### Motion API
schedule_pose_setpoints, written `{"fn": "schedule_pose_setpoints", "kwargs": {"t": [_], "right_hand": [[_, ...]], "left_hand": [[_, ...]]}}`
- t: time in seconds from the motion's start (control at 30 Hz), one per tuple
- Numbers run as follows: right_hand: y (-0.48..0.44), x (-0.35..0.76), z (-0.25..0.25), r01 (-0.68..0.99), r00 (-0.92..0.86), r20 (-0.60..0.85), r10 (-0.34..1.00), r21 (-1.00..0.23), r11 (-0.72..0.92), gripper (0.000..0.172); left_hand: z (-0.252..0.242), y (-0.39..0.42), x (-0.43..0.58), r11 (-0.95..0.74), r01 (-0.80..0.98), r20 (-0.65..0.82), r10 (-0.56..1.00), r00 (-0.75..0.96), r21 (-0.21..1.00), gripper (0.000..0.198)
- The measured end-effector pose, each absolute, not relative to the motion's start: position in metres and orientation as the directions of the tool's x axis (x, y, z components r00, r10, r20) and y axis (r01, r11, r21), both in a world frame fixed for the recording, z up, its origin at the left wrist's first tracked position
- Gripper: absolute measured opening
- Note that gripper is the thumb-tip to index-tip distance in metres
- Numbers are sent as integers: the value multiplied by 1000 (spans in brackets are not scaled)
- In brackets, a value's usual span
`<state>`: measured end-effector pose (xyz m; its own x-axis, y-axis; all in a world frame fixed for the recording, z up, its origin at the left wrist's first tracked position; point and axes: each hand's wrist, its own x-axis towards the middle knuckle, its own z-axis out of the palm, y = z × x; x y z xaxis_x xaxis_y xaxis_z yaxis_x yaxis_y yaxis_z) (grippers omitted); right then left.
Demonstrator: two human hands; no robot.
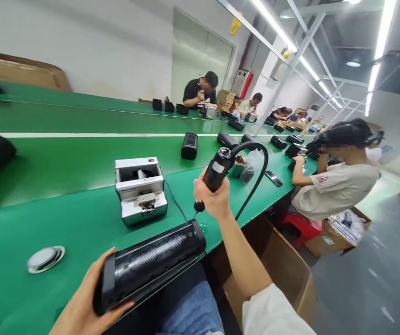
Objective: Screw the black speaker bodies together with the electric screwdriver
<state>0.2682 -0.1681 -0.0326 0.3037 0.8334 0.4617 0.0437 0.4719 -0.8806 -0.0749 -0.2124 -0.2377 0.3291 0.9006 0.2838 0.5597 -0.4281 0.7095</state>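
Note:
My left hand [90, 298] grips the near left end of a black speaker housing [154, 251], long and rounded with a perforated metal grille. The housing lies tilted along the table's front edge, its other end toward the right. Raised above the table, my right hand [215, 193] is wrapped round a black electric screwdriver [218, 168]. A thick black cable loops from the screwdriver's upper end; its lower tip points down near the far end of the housing. Behind the housing stands a silver screw feeder [140, 190]. A round silvery dish-like part [46, 258] sits to the left.
A green table [81, 218] runs along a raised green conveyor [98, 156]. Another black speaker [189, 145] stands on it. To the right are a phone [274, 178], a plastic bag [252, 167], a seated co-worker [339, 177] and an open cardboard box [283, 260] below the edge.

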Motion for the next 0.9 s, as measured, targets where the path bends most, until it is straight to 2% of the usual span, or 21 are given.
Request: {"fn": "schedule_pose_setpoints", "kwargs": {"t": [0.13, 0.23, 0.37, 0.47, 0.53, 0.73, 0.9], "right_hand": [[-172, 266, -27, 55, 267, 490, 830, -867, 495, 44], [-179, 264, -12, 36, 207, 541, 815, -837, 546, 41], [-181, 246, 20, 20, 207, 778, 593, -610, 792, 29], [-169, 212, 32, -11, 259, 845, 468, -482, 876, 18], [-150, 188, 29, 7, 269, 846, 460, -479, 878, 14], [-85, 153, -4, 138, 280, 850, 446, -495, 858, 26], [-67, 155, -17, 240, 273, 805, 527, -587, 773, 33]], "left_hand": [[-214, -224, -68, -389, 511, 179, 893, 412, 766, 96], [-203, -228, -65, -381, 450, 173, 883, 437, 808, 102], [-199, -229, -63, -360, 402, 166, 882, 441, 842, 111], [-199, -230, -63, -364, 380, 172, 875, 452, 850, 115], [-200, -230, -64, -374, 367, 183, 869, 461, 852, 116], [-203, -231, -64, -384, 341, 202, 863, 464, 858, 120], [-198, -232, -63, -365, 348, 177, 866, 468, 863, 121]]}}
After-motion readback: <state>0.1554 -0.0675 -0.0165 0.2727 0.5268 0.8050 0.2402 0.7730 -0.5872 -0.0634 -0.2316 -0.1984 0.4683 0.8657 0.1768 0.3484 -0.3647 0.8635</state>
